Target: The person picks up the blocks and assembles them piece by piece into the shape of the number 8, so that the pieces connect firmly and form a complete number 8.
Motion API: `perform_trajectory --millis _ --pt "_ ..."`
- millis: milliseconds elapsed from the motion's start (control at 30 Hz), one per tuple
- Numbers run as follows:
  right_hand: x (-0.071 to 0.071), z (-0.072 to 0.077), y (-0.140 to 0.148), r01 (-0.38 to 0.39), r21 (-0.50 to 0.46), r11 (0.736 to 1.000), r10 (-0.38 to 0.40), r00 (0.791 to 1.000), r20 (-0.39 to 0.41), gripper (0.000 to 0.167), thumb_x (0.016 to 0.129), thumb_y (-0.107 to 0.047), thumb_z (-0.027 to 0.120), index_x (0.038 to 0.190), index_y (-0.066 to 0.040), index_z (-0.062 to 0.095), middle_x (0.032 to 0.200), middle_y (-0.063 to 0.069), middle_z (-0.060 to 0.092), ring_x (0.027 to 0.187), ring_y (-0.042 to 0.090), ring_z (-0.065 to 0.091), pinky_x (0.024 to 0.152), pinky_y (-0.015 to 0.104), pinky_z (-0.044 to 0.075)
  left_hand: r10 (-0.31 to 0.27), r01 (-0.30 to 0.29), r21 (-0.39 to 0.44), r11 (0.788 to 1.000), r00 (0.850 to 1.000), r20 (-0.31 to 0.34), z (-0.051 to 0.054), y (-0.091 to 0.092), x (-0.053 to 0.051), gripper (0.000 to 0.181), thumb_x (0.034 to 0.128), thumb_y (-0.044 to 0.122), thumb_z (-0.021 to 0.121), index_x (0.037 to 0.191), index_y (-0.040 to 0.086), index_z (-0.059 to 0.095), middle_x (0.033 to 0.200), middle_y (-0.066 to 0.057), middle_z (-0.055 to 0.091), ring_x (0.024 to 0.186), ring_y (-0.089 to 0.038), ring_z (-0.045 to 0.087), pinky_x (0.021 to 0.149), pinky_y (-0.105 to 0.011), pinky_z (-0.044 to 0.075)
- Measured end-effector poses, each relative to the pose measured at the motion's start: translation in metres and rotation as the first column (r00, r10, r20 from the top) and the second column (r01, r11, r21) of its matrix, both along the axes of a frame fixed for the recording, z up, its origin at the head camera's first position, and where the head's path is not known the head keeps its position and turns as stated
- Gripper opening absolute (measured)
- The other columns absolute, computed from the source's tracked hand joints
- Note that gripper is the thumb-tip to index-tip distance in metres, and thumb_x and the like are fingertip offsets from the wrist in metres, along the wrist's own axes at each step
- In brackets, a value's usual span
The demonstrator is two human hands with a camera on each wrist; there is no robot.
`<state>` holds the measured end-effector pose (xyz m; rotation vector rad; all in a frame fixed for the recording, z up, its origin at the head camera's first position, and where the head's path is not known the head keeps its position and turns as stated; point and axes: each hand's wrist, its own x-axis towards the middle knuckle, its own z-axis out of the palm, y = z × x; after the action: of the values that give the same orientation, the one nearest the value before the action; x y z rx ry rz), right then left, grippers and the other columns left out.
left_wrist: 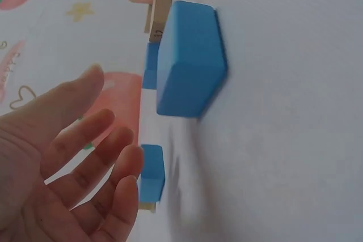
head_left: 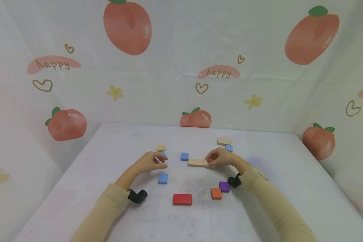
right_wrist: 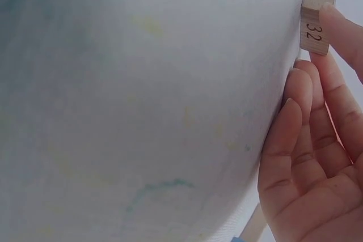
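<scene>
My right hand pinches the right end of a long plain wooden block between thumb and fingers. In the right wrist view that block shows "32" on its end. The block lies flat, its left end close to a blue block; whether they touch I cannot tell. My left hand hovers over the table with relaxed fingers, holding nothing. Nearest to it are a blue block in front, large in the left wrist view, and another blue block partly hidden behind the fingers.
A red block lies at the front middle of the white table. An orange block and a purple block sit at the right. Toward the back are small stacked-looking wooden pieces, a wooden block and a blue block.
</scene>
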<state>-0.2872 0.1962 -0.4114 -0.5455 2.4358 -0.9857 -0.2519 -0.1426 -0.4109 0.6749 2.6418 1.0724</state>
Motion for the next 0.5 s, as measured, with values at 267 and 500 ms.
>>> perform_trajectory --millis 267,500 --pt "-0.001 -0.002 0.001 -0.008 -0.003 1.0 0.008 1.0 -0.003 0.026 0.078 -0.015 0.074 0.098 -0.001 0.066 0.086 0.004 0.063 0.076 0.01 0.054 0.07 0.021 0.046 -0.077 0.078 -0.019 0.997 0.995 0.056 -0.004 -0.016 0.014 0.039 0.0792 0.028 0.073 0.11 0.005 0.065 0.098 -0.007 0.066 0.08 -0.011 0.055 0.07 -0.021 0.046" --pt "-0.001 -0.002 0.0 0.001 -0.001 1.0 -0.001 1.0 0.001 0.025 0.077 -0.014 0.074 0.098 -0.002 0.066 0.085 0.003 0.063 0.076 0.009 0.055 0.07 0.021 0.046 -0.107 0.109 -0.015 0.994 0.989 0.103 -0.005 -0.021 0.021 0.042 0.0743 0.023 0.077 0.11 0.004 0.065 0.094 -0.006 0.064 0.075 -0.011 0.052 0.067 -0.019 0.045"
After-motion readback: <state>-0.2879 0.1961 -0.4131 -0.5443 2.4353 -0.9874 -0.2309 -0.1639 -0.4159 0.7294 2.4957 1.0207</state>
